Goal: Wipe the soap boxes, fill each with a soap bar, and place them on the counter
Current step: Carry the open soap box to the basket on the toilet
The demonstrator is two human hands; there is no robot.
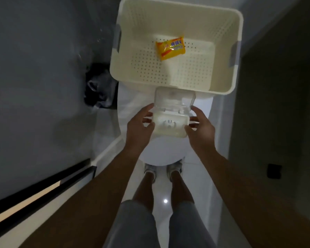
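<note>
Left hand (140, 126) and right hand (201, 128) grip the open soap box (170, 125) by its short ends, long axis left-right, clear lid (174, 100) hinged away. Yellow wrapped soap bar (170, 47) lies in the basket (237, 25); its print is unreadable.

Both forearms are bare, with no sleeves, watch or bracelet showing. The left hand (140, 126) and the right hand (201, 127) wear no gloves or rings, so far as the dim light lets one tell. The person wears grey knee-length shorts (138, 224); the lower legs are bare. On the feet are light-coloured lace-up sneakers (150, 170), their details blurred.
</note>
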